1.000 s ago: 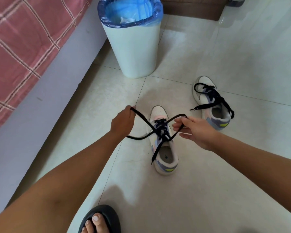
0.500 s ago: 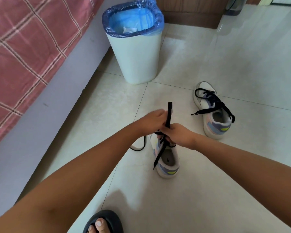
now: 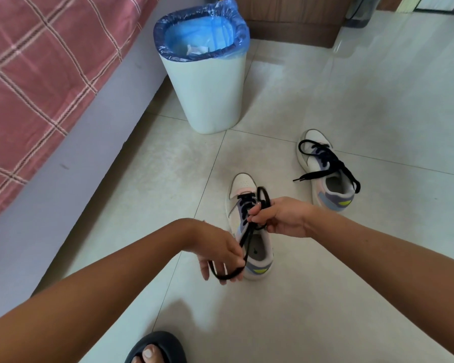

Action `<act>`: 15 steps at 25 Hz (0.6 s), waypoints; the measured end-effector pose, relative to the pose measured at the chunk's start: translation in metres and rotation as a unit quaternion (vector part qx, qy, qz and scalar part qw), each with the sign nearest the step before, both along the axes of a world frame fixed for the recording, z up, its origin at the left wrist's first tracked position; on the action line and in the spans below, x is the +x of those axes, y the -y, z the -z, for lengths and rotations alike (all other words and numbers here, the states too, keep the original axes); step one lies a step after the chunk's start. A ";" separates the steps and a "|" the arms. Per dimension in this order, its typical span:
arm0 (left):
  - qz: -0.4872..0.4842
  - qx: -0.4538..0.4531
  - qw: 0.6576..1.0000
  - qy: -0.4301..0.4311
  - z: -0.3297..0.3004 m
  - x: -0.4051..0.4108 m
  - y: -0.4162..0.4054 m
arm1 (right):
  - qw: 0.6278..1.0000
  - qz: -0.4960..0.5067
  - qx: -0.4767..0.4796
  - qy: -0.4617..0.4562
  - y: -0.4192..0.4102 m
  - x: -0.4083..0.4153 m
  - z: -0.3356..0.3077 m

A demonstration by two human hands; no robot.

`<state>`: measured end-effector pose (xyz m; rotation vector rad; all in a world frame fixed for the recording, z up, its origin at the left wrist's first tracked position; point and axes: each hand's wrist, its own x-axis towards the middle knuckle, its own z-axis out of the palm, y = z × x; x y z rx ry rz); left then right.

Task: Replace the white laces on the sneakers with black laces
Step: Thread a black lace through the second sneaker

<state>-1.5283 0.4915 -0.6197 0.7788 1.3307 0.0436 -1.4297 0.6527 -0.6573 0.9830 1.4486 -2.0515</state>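
Left hand (image 3: 220, 252) fingers curled, pinched black lace (image 3: 246, 238) end near sneaker (image 3: 249, 226) heel. Right hand (image 3: 278, 218) fingers closed around lace loop above tongue. Second sneaker (image 3: 325, 176) apart, right, black-laced.

No readable text, label, brand, number or sign showing anywhere. Yellow-green marks on the heel of the near sneaker (image 3: 257, 269) and of the far sneaker (image 3: 344, 203) appearing only as plain shapes, not letters. Small dark mark on the near sneaker's insole staying too small to read. Pale scrap inside the bin (image 3: 197, 50) carrying no legible print.
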 end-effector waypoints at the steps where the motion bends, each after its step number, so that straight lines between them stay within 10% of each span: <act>1: -0.012 0.006 0.998 -0.053 0.005 -0.004 -0.006 | 1.000 -0.003 0.019 -0.005 0.001 0.000 0.001; 4: -0.236 0.131 0.944 -0.187 0.015 -0.020 -0.026 | 0.994 -0.056 0.091 -0.037 0.005 -0.001 0.001; 7: -0.344 0.208 0.908 -0.117 0.028 -0.013 -0.036 | 0.956 -0.118 0.253 -0.093 0.009 -0.001 -0.006; 12: -0.325 0.220 0.913 -0.112 0.040 -0.008 -0.038 | 0.735 -0.295 0.588 -0.166 0.020 0.002 0.012; 15: -0.314 0.211 0.918 -0.119 0.040 -0.011 -0.037 | 0.803 -0.164 0.552 -0.153 0.025 0.003 0.020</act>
